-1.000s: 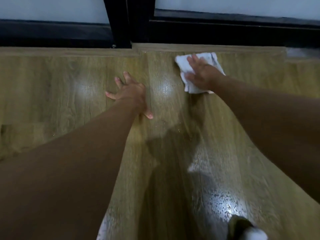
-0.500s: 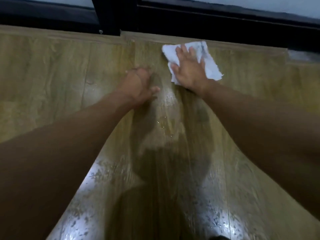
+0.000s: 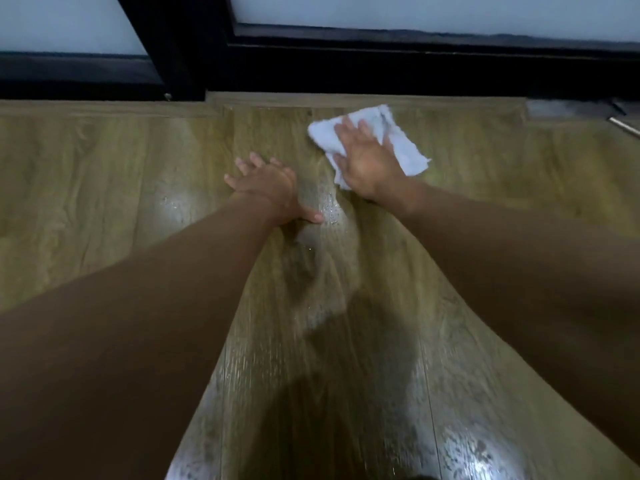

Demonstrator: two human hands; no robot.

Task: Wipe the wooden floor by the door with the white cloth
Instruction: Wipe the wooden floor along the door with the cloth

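A crumpled white cloth (image 3: 403, 147) lies flat on the wooden floor (image 3: 104, 174) just in front of the black door frame (image 3: 381, 71). My right hand (image 3: 367, 161) presses down on the cloth with fingers spread, covering its left and middle part. My left hand (image 3: 268, 188) rests palm-down on the bare floor a little to the left of the cloth, fingers apart and thumb pointing right, holding nothing. Small water droplets glisten on the boards between the two hands.
The black sliding door track (image 3: 86, 84) and a vertical frame post (image 3: 166, 46) run along the top. A metal strip (image 3: 623, 126) shows at the far right by the threshold. Wet, shiny patches (image 3: 467, 452) lie on the floor near me.
My left hand went from loosely curled to flat and spread on the floor. My right hand and the cloth stay by the threshold; the view shifted slightly.
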